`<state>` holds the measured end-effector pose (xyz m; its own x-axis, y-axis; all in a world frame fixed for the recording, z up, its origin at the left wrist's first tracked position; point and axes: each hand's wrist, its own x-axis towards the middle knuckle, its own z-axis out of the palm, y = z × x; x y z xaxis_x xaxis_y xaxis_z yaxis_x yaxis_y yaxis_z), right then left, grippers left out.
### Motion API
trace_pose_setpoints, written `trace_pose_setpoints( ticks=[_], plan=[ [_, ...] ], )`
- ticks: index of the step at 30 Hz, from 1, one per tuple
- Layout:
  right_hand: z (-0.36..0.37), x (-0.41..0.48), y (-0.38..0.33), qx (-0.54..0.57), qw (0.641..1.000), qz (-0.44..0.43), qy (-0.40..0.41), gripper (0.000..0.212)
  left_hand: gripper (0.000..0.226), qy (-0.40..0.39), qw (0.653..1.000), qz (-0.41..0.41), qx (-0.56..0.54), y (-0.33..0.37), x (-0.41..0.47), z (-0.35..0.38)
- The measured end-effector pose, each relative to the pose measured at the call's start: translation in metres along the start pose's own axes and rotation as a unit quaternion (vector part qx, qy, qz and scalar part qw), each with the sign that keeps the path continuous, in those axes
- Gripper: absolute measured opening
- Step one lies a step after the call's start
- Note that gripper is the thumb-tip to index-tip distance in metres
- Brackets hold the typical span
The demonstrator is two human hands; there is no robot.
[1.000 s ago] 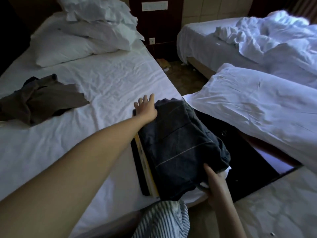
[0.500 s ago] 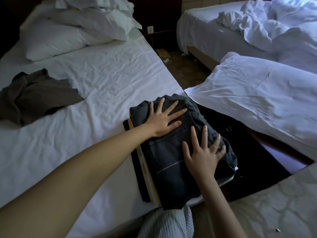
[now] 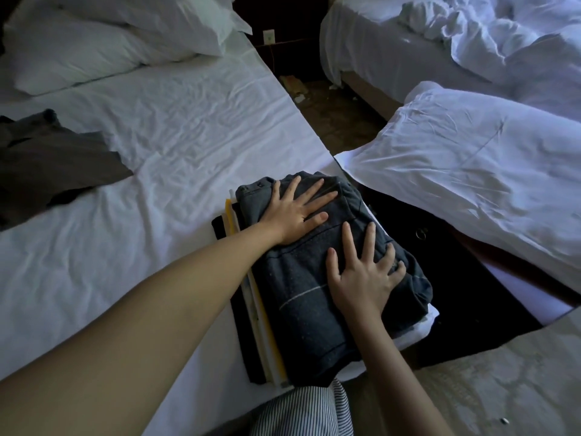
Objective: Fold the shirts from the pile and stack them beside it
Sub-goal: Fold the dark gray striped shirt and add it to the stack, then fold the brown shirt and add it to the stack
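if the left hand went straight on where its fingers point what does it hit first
The left hand would run off the far edge of the folded dark shirt, then probably meet the corner of the white pillow; depth across the gap is unclear.

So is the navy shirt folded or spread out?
Folded: the shirt lies as a compact rectangle on top of the stack, with the left hand and right hand both flat on it, fingers straight.

- your left hand [image 3: 294,217] lies palm down, fingers [image 3: 311,191] straight and spread, bare arm stretched in from the lower left.
- your right hand [image 3: 361,280] lies palm down just beside it, nearer you, fingers straight and fanned, forearm entering from below.
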<state>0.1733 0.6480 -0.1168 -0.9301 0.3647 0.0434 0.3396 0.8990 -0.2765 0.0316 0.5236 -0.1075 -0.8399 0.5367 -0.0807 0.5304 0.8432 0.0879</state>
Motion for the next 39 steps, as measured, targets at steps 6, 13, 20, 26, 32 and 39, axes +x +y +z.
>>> trace_pose_setpoints(
  ticks=[6,13,20,26,32,39],
  plan=[
    [-0.015,-0.016,-0.003,-0.025,0.999,-0.018,-0.037,0.057,0.055,0.049,0.998,-0.028,-0.007,0.008,-0.047,0.003],
    [-0.036,-0.029,-0.044,-0.028,0.997,-0.071,-0.011,0.054,0.052,-0.013,0.995,0.041,0.089,-0.049,-0.123,-0.002],
    [-0.028,-0.047,-0.139,-0.022,0.961,-0.274,-0.030,0.052,0.065,0.015,0.996,0.038,0.075,-0.129,-0.210,-0.017],
    [0.008,-0.056,-0.198,-0.052,0.926,-0.364,-0.087,0.050,0.069,0.051,0.992,-0.118,0.001,-0.195,-0.269,-0.009],
    [0.057,-0.057,-0.269,-0.037,0.895,-0.422,-0.135,0.056,0.049,0.081,0.924,-0.355,-0.115,-0.265,-0.301,0.014],
    [0.144,-0.046,-0.345,-0.003,0.874,-0.462,-0.149,0.088,0.059,0.208,0.804,-0.489,-0.268,-0.367,-0.306,0.048]
  ],
)
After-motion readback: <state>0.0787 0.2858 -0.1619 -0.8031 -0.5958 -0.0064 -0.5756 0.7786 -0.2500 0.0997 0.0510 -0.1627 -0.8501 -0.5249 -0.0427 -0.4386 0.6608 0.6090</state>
